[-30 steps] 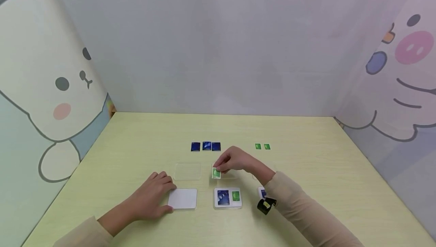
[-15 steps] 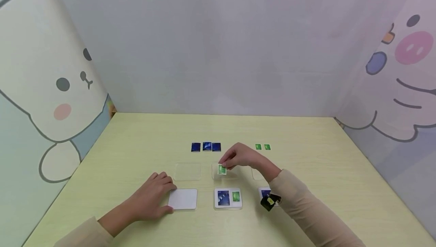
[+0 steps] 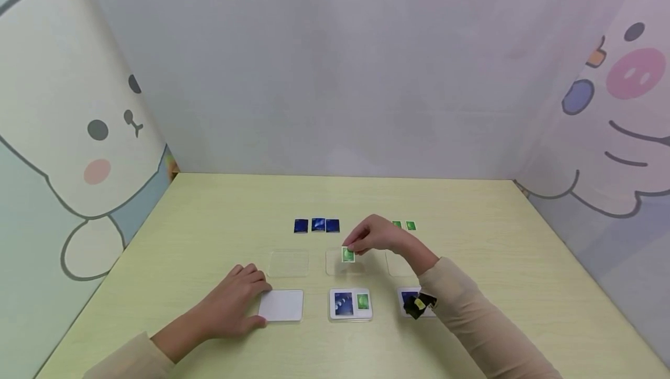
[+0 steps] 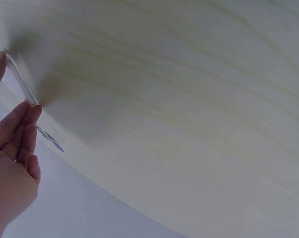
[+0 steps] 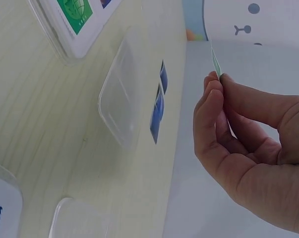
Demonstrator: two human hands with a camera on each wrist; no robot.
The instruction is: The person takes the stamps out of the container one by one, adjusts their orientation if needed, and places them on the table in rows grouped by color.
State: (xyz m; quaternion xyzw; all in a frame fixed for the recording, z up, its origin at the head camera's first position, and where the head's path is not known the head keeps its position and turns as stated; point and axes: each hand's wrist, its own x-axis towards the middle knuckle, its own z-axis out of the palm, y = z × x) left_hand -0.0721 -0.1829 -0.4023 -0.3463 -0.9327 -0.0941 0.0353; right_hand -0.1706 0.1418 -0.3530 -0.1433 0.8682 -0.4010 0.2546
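My right hand (image 3: 378, 233) pinches a small green stamp (image 3: 348, 254) between thumb and fingertips, over the middle clear plastic lid (image 3: 361, 268). In the right wrist view the stamp (image 5: 216, 64) stands nearly edge-on, clear of the table. My left hand (image 3: 235, 303) holds a white card (image 3: 281, 305) at its left corners, thumb at the near one and fingers at the far one. The left wrist view shows that hand's fingers (image 4: 28, 116) right at the card's edge. In the middle of the front row sits a white card (image 3: 352, 316) bearing a blue stamp and a green stamp.
Several dark blue stamps (image 3: 318, 225) lie toward the back, with green stamps (image 3: 410, 225) to their right. Clear lids lie at left (image 3: 289, 263) and right (image 3: 399, 265) of the middle one. The right front card (image 3: 408, 310) is partly hidden by a black wrist device (image 3: 420, 304).
My right hand has carried the green stamp to the right and a little farther back, over the middle lid. My left hand has stayed at the white card.
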